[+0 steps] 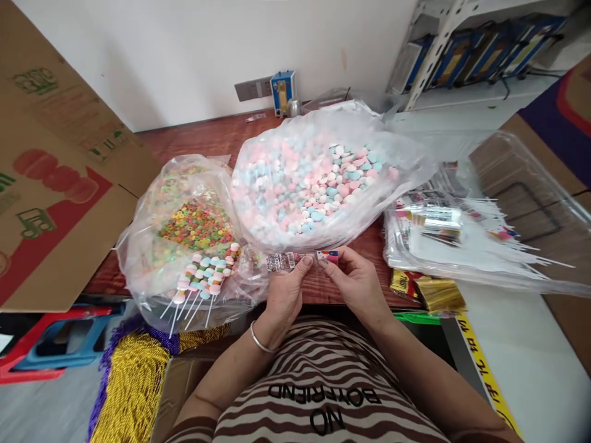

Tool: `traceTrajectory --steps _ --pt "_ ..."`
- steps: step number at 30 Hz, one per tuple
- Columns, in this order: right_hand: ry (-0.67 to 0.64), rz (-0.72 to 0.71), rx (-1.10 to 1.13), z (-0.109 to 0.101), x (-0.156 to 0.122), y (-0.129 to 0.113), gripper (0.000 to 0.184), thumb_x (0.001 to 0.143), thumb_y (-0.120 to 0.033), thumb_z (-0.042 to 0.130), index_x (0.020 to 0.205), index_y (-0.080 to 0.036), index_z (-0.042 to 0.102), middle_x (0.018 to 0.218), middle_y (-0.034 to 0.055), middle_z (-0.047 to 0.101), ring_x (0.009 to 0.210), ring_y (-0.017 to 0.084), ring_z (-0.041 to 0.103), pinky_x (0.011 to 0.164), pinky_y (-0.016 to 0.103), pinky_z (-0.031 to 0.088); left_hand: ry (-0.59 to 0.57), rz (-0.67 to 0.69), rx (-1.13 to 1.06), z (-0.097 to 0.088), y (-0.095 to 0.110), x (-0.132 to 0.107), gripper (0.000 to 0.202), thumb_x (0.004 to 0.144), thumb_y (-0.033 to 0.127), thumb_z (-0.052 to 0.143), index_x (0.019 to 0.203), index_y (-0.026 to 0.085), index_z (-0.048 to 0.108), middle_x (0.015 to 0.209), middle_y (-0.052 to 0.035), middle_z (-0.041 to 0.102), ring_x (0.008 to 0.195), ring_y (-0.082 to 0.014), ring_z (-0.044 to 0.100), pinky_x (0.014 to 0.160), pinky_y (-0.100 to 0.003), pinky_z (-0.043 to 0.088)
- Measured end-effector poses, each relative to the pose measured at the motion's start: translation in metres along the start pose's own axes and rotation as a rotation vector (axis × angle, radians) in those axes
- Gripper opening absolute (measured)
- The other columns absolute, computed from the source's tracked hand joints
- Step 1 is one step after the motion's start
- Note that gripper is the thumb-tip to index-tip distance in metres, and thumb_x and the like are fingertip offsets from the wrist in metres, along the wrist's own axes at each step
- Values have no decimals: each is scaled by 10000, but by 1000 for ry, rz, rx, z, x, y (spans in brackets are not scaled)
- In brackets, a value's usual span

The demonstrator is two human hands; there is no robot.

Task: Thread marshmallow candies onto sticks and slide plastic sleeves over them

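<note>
Both my hands pinch a small printed clear wrapper [300, 259] at the near edge of a reddish wooden table [194, 138]. My left hand [286, 292], with a silver bangle on the wrist, grips its left part. My right hand [355, 280] grips its right end. Just beyond them lies a big clear bag of pink, blue and white candies [318, 178]. To the left, a second clear bag holds colourful ring-shaped candies [198, 224], with several finished candy sticks [203, 277] lying on its near side.
Right of my hands are gold twist ties [438, 294], a stack of printed wrappers [429, 215] and white sticks [503, 237] in clear plastic. A cardboard box [50, 184] stands at the left, gold and purple tinsel [133, 375] lies below, and a metal shelf [462, 43] stands at the back right.
</note>
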State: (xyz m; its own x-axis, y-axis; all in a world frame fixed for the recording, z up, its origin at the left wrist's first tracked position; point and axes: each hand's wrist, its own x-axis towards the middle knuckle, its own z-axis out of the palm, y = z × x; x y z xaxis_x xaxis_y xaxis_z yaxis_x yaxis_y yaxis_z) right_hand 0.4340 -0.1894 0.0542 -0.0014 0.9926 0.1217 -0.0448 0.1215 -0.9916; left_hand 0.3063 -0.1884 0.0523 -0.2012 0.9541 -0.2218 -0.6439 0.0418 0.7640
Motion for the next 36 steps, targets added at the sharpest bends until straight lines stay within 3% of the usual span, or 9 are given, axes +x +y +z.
traceTrajectory --steps 3,6,9,13,16,19,22,29,36 --pt "-48 4 -80 12 3 7 331 861 -495 712 714 -208 635 662 -26 590 632 145 520 601 269 448 85 20 -10 -11 -1 3 348 612 216 938 882 200 718 880 -19 761 937 -203 711 957 -339 524" --pt "-103 13 -108 25 6 13 400 882 -505 669 630 -206 586 578 -39 484 569 129 434 538 265 366 127 89 -51 -19 0 9 445 599 265 954 971 206 716 925 -12 761 963 -187 704 946 -314 523" --pt "-131 26 -66 33 10 17 400 882 -514 667 636 -206 602 582 -31 523 573 135 467 550 270 399 138 103 -76 -28 3 15 455 580 354 965 926 191 719 878 -13 754 927 -180 703 904 -288 531" --pt "-83 -4 30 35 9 18 312 840 -524 734 900 -225 670 792 7 675 682 167 605 646 300 525 116 -10 -187 -40 7 21 500 563 447 959 903 167 722 896 -32 763 848 -171 703 840 -281 550" --pt "-59 -146 -59 34 4 14 296 861 -446 746 1067 -254 653 978 40 684 806 190 648 769 353 569 113 -84 -251 -46 7 23 502 615 485 928 923 146 723 906 -45 763 835 -161 699 832 -275 558" --pt "-106 -337 -210 34 1 7 223 895 -346 716 1101 -276 663 1127 77 661 1020 244 649 942 431 547 110 -125 -265 -48 6 23 462 676 505 889 902 138 723 858 -39 751 798 -154 693 811 -270 562" --pt "-147 -406 -285 35 1 2 183 917 -306 674 1099 -286 665 1171 93 655 1143 280 621 1027 483 513 95 -121 -258 -48 5 23 451 697 533 866 883 145 729 849 -40 750 779 -158 693 812 -284 566" --pt "-156 -334 -240 36 1 3 153 942 -320 650 1092 -287 651 1146 73 681 1030 248 665 935 432 566 75 46 -180 -52 5 24 535 541 485 959 916 173 739 925 -37 763 868 -181 702 884 -306 551" --pt "-107 -82 11 41 2 15 197 915 -375 709 1041 -255 617 984 33 712 923 196 697 874 367 595 76 -46 -181 -54 6 24 355 603 235 952 856 164 713 838 5 734 799 -136 681 869 -289 536"
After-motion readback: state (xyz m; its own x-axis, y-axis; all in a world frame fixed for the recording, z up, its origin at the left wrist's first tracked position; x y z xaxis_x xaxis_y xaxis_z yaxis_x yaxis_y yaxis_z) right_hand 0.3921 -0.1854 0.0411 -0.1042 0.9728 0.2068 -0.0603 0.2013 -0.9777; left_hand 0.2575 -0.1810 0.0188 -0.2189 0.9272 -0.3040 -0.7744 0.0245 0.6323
